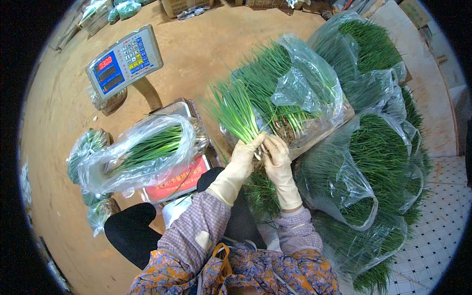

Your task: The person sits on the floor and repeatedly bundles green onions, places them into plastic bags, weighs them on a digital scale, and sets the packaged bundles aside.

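A small bunch of scallions [238, 110] is gripped near its white ends by my left hand [239, 160], which wears a cream rubber glove. Its green tops fan away from me. My right hand [278, 156], gloved the same way, has its fingers closed at the root end, close against the left fingertips. Just beyond my hands, an open clear plastic bag [306, 86] partly covers a larger pile of scallions [263, 70] with soil on the roots. On the left, another clear bag [99, 171] holding scallions [156, 145] rests on a digital scale [173, 184].
The scale's display head [125, 61] stands up on a post [147, 94] at the far left. Bagged scallions [90, 147] lie on the floor beside the scale. Large open bags of greens [383, 147] crowd my right side. Plastic baskets [184, 7] stand at the back.
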`<state>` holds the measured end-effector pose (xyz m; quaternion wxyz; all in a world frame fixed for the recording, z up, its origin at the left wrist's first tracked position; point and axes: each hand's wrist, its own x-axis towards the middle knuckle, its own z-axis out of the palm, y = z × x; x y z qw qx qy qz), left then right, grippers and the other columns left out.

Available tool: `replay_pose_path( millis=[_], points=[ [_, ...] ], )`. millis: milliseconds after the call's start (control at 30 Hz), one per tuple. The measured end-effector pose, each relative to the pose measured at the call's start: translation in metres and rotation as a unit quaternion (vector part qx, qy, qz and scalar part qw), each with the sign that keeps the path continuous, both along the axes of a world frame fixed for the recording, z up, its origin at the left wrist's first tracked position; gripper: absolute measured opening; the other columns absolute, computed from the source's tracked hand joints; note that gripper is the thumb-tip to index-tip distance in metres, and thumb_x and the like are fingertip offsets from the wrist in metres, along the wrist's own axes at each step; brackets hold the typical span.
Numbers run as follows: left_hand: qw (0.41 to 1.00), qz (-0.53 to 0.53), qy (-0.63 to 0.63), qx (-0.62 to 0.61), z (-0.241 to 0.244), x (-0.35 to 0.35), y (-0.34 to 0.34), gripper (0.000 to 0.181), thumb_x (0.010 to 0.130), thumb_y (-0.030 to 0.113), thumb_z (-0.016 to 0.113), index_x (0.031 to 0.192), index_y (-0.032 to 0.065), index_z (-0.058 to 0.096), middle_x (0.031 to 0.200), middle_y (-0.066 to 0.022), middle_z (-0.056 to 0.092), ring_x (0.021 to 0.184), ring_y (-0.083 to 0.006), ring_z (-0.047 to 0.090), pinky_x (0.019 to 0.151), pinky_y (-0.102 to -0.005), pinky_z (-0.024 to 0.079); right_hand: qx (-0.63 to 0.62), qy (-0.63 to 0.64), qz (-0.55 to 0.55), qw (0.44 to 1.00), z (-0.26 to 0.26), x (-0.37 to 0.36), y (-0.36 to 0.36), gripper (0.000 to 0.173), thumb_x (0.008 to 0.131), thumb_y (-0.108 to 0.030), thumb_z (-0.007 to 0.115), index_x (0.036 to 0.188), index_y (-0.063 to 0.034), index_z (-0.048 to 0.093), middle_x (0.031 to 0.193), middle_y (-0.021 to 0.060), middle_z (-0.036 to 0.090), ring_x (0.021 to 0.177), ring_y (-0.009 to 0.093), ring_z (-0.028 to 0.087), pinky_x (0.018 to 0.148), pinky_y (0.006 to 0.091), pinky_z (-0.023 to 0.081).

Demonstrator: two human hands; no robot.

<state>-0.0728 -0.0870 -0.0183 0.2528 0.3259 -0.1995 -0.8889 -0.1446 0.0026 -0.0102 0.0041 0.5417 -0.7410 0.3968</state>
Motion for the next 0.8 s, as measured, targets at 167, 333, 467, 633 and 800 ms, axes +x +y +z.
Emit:
replay_pose_path(
  millis=[167,333,467,633,800],
  points=[
    [0.996,-0.086,0.005,-0.026,-0.009,0.016,-0.006,0.016,0.08,0.009,0.063,0.096,0.0061,0.058,0.088,-0.0028,0.062,0.073,-0.0134,0.06,0.062,-0.0277,0.049,-0.022,-0.359,0.005,0.933,0.018,-0.008,0.005,0.032,0.08,-0.007,0.057,0.111,0.0012,0.054,0.108,0.0149,0.057,0.096,0.021,0.055,0.085,0.0304,0.042],
    [0.992,-0.072,-0.004,-0.101,0.004,0.013,0.006,0.024,0.078,0.007,0.063,0.102,0.0044,0.058,0.088,-0.0016,0.062,0.074,-0.012,0.059,0.064,-0.0257,0.047,-0.006,-0.525,-0.041,0.85,0.005,-0.014,-0.012,0.026,0.088,-0.024,0.056,0.09,0.0024,0.057,0.09,0.0061,0.062,0.079,0.012,0.056,0.072,0.0258,0.045],
    [0.98,-0.143,0.004,-0.136,0.008,0.019,0.006,0.023,0.079,0.006,0.063,0.1,0.0033,0.058,0.085,-0.002,0.062,0.071,-0.0113,0.059,0.063,-0.0241,0.047,-0.089,-0.599,-0.101,0.789,0.002,-0.009,-0.011,0.024,0.086,-0.025,0.058,0.095,-0.003,0.058,0.085,0.006,0.062,0.076,0.015,0.058,0.067,0.0295,0.046],
    [0.975,-0.16,-0.026,-0.149,0.017,0.024,0.009,0.015,0.079,0.008,0.063,0.093,0.0033,0.059,0.079,-0.0032,0.062,0.067,-0.0113,0.059,0.062,-0.024,0.047,-0.21,-0.685,-0.169,0.677,0.004,-0.019,0.02,0.029,0.084,-0.022,0.06,0.101,0.0008,0.054,0.078,0.008,0.061,0.075,0.022,0.059,0.071,0.0358,0.048],
    [0.965,-0.153,-0.059,-0.203,0.022,0.028,0.012,0.015,0.078,0.009,0.064,0.091,0.0036,0.059,0.079,-0.0028,0.062,0.066,-0.0104,0.057,0.062,-0.0247,0.046,0.3,-0.251,-0.093,0.916,0.034,-0.034,0.065,0.026,0.082,-0.021,0.059,0.101,-0.0031,0.062,0.091,0.0098,0.065,0.084,0.021,0.062,0.078,0.0305,0.047]
  ],
)
